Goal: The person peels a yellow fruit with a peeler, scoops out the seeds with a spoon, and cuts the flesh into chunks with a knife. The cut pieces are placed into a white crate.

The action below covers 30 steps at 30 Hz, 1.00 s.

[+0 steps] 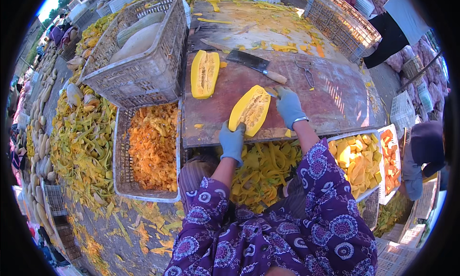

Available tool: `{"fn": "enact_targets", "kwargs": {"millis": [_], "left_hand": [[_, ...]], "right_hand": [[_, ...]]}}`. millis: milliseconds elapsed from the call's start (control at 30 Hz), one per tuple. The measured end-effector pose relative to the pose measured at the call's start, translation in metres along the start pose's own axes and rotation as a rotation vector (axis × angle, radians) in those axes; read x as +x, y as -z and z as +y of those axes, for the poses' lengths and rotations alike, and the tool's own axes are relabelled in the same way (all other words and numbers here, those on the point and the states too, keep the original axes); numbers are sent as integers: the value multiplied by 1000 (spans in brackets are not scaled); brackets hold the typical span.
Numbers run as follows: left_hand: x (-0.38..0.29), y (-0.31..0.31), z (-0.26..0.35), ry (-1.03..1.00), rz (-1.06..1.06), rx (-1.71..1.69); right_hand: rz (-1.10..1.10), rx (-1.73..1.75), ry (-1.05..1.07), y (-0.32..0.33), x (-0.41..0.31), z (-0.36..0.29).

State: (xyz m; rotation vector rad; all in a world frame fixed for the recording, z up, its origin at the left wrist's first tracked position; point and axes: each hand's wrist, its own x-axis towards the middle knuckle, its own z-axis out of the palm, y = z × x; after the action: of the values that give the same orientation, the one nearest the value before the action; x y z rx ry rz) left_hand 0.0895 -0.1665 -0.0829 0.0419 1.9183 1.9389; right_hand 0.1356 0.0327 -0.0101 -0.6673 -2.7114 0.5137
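Note:
Both my hands wear grey-blue gloves. My left hand (pixel 232 141) grips the lower end of a peeled yellow squash half (pixel 251 111), cut face up with seeds and pulp in it. Beside its upper right edge, my right hand (pixel 288 105) is closed on a small metal tool (pixel 271 92), whose kind I cannot tell. A second peeled squash half (pixel 205 74) lies cut face up on the red-brown board (pixel 323 96). Beyond them rest a cleaver (pixel 248 60) with a wooden handle, a long knife (pixel 215 45) and a metal peeler (pixel 304 66).
At left, a crate of orange pulp (pixel 154 146) stands below a crate (pixel 136 73) with whole squashes. At right are tubs of yellow chunks (pixel 359 157) and orange chunks (pixel 390 161). Peelings (pixel 266 172) cover the ground between my legs. A person (pixel 427 146) is at far right.

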Motion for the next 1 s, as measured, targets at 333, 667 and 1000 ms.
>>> {"fn": "enact_targets", "kwargs": {"millis": [333, 667, 1000], "left_hand": [[-6, -9, -1, -189, 69, 118], [-14, -15, 8, -222, 35, 88], [-11, -17, 3, -227, -6, 39]], "right_hand": [[-41, -140, -50, -14, 8, 5], [-10, -163, -93, -28, 3, 15], [-71, -143, -112, -30, 12, 17]]}}
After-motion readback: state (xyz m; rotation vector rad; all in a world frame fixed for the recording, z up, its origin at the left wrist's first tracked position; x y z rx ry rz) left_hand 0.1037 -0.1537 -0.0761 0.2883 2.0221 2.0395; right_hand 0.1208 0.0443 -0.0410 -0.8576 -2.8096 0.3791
